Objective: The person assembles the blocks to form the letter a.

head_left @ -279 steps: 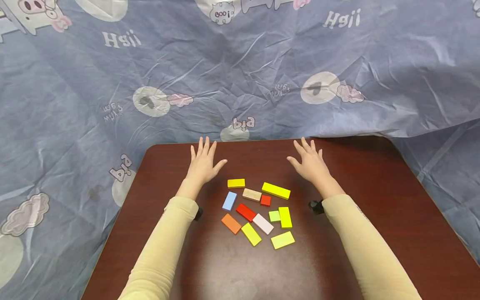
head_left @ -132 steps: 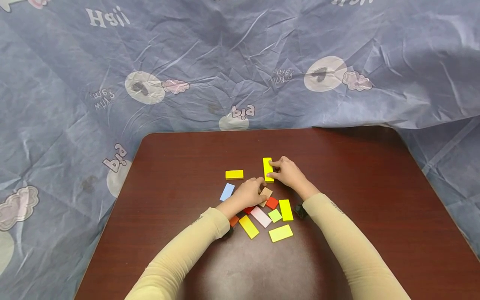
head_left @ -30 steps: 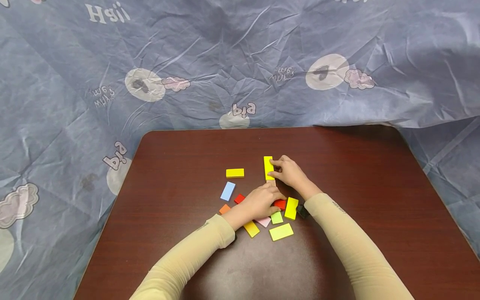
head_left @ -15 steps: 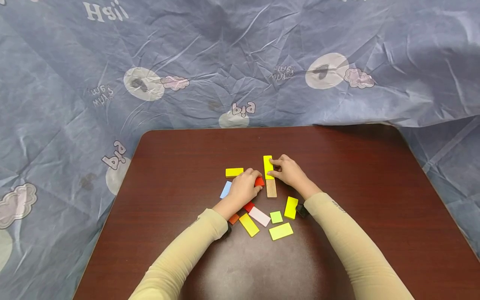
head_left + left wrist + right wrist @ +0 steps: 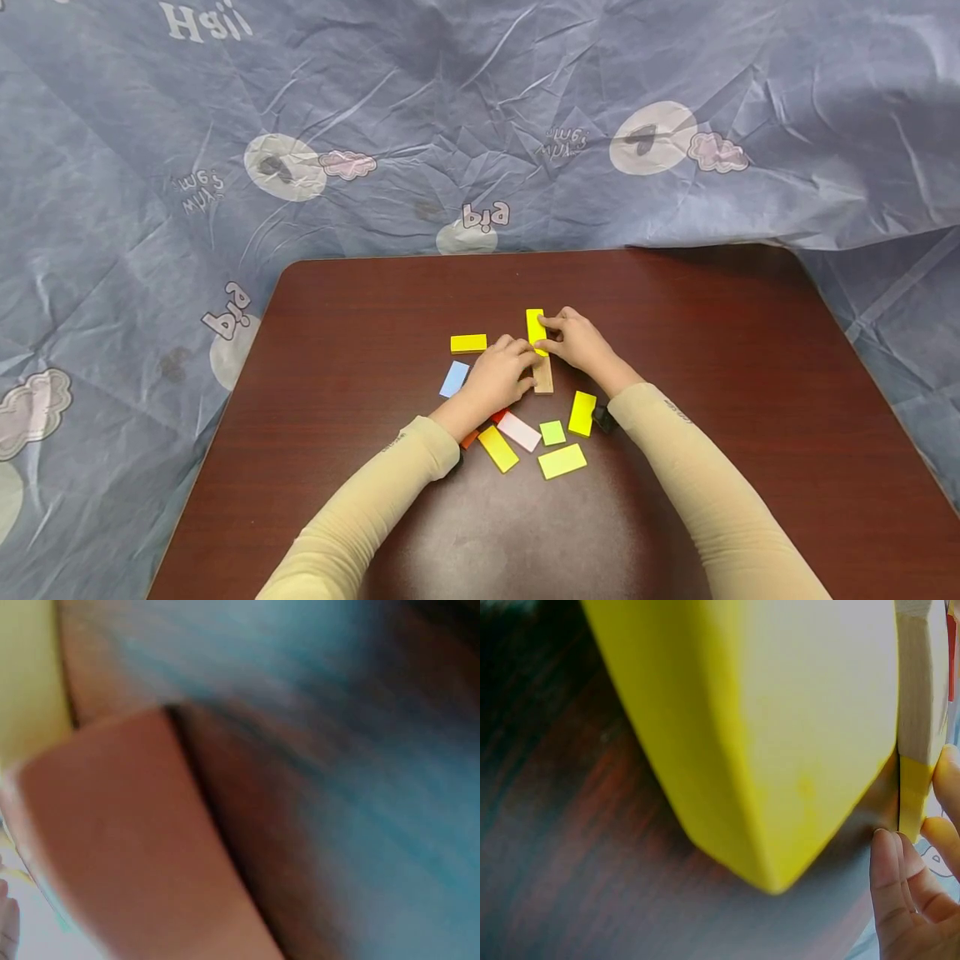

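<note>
In the head view my right hand holds a long yellow block with thumb and index finger at its right side. A bare wooden block lies end to end with it on the near side. My left hand reaches over the wooden block's left side, fingers curled down. It covers the small red block in the head view; a red strip shows beside the wooden block in the right wrist view. The left wrist view is blurred, with a large reddish block close up.
On the brown table lie a blue block, a short yellow block, a pink block, a green square and several yellow ones nearer the front. A partly hidden red block is under the left wrist. A printed cloth hangs behind.
The long yellow block was turned lengthwise and the wooden block set against its near end. My left hand then picked up the small red block and brought it left, then right against the wooden block.
</note>
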`<state>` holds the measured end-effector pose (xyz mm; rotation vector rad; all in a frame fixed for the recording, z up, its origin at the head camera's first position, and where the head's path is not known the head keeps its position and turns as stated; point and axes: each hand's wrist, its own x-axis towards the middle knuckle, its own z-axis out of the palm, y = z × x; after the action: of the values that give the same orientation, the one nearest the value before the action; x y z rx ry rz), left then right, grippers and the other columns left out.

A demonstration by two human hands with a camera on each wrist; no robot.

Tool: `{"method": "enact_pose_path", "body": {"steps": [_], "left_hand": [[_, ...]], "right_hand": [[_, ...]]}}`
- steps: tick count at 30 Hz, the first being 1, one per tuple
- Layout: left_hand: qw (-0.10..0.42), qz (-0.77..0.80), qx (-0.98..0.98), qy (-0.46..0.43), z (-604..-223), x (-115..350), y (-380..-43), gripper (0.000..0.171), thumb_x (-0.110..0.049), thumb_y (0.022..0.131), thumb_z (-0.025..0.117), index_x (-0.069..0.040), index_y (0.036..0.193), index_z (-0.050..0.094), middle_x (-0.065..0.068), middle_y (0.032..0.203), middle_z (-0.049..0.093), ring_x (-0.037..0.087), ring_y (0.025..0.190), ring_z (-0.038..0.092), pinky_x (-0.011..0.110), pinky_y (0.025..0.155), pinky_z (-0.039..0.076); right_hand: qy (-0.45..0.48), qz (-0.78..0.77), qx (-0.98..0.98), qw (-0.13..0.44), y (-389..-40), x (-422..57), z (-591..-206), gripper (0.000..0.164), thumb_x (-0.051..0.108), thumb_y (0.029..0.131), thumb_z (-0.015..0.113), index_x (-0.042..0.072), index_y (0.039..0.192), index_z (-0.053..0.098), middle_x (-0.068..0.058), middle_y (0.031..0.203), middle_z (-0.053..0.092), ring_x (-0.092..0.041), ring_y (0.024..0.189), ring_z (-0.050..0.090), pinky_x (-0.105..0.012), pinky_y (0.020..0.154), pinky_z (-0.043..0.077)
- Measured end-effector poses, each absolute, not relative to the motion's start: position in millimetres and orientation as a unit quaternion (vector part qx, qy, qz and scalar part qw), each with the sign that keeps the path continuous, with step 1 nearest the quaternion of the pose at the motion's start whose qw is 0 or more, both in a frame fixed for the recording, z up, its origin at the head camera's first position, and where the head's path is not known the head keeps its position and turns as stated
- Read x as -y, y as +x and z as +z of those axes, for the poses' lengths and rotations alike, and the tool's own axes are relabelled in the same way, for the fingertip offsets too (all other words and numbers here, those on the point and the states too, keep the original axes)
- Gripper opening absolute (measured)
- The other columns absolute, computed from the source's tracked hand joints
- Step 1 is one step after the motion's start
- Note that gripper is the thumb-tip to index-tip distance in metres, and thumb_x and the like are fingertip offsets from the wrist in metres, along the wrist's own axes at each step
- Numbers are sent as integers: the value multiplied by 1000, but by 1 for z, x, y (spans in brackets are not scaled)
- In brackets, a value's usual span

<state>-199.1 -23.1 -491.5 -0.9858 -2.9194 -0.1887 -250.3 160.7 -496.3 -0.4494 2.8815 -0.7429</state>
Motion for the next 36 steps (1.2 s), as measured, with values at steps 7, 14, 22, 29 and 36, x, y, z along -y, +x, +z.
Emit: {"method": "enact_pose_path", "body": {"steps": [7, 14, 22, 29, 36], "left_hand": [[42, 27, 908, -417, -490, 19, -190, 30, -31, 100, 58, -25, 127, 69, -9, 136, 61, 14, 112, 58, 27, 96, 49], [-6, 22, 908, -418, -490, 23, -188, 36, -31, 99, 59, -25, 135, 62, -9, 143, 56, 12, 125, 54, 26, 103, 46], [-8, -41, 895, -444, -494, 26, -183, 35, -31, 98, 61, -21, 132, 65, -8, 133, 64, 13, 125, 55, 26, 107, 42], [21, -142, 933, -330, -497, 36, -198, 30, -27, 95, 66, -17, 123, 69, -1, 123, 66, 17, 115, 58, 30, 99, 49], [-24, -158, 953, -257, -498, 40, -210, 37, -26, 91, 72, -11, 124, 64, 5, 118, 62, 21, 106, 58, 32, 91, 52]], "right_hand": [[-151, -247, -955, 68, -251, -159, -494, 58, 28, 90, 73, 5, 140, 54, -16, 106, 55, -20, 73, 51, -29, 66, 43], [-149, -247, -955, 67, -251, -160, -493, 57, 27, 90, 74, 5, 139, 55, -15, 103, 55, -20, 75, 52, -30, 67, 44], [-139, -239, -958, 75, -251, -162, -497, 59, 30, 90, 73, 8, 141, 53, -15, 106, 55, -20, 76, 52, -30, 69, 44], [-149, -239, -957, 72, -250, -161, -496, 58, 29, 90, 73, 6, 140, 54, -16, 105, 55, -20, 75, 52, -31, 68, 46], [-145, -241, -957, 69, -249, -159, -493, 58, 28, 89, 74, 6, 139, 55, -16, 102, 55, -20, 74, 50, -31, 68, 44]]}}
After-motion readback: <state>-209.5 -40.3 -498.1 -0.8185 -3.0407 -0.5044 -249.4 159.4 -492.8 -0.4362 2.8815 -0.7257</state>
